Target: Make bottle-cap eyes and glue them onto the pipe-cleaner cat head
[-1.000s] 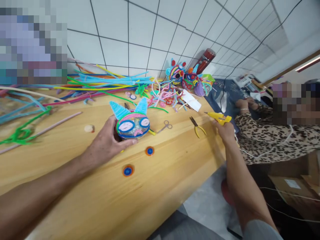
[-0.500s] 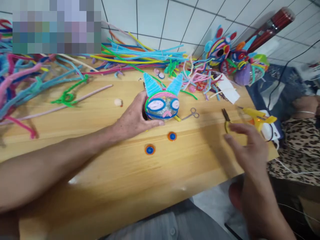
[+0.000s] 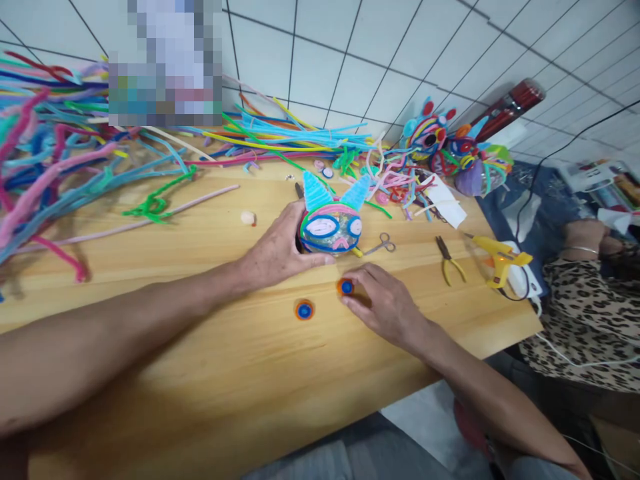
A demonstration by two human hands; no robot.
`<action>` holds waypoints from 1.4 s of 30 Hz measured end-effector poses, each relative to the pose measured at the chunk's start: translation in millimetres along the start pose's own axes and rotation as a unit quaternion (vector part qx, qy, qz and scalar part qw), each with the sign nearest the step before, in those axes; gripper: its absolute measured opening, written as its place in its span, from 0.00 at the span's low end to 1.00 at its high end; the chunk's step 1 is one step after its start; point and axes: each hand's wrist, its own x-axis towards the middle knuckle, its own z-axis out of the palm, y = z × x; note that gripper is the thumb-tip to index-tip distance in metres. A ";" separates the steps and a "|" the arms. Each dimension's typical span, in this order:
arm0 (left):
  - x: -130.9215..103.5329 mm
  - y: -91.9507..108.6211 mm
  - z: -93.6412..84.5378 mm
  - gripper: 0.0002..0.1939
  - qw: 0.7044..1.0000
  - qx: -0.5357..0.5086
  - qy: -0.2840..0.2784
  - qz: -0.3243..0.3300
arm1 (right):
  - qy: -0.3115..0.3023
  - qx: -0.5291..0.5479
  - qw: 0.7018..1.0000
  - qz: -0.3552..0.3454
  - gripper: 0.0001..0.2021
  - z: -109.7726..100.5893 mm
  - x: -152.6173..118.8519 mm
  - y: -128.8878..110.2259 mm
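My left hand [image 3: 280, 250] is closed round the left side of an animal head made of pipe cleaners [image 3: 333, 230]. This has two light blue ears, white eyes ringed in blue, a pink nose and a clear, shiny body. My right hand [image 3: 387, 303] has thumb and forefinger closed about an orange and blue pipe-cleaner coil [image 3: 346, 287] at the table, just in front of the head. A second such coil [image 3: 304, 310] lies to the left of it. Small scissors [image 3: 384, 244] rest to the right of the head.
Yellow-handled pliers [image 3: 450, 261] and a yellow glue gun [image 3: 503, 259] lie to the right. Loose pipe cleaners [image 3: 300, 130] heap along the back and left. Finished colourful heads [image 3: 465, 150] stand at back right. Another person's leopard-print clothing [image 3: 585, 313] shows at the right edge.
My right hand has moved left from beside the pliers to the nearer-right coil and closed its fingertips on it. My left hand still holds the animal head. The view has shifted slightly.
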 end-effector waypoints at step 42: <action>0.0 6.9 -2.7 0.44 0.999 0.035 -0.016 -0.005 | 0.218 0.149 0.964 -0.002 0.11 -31.9 72.5 18.6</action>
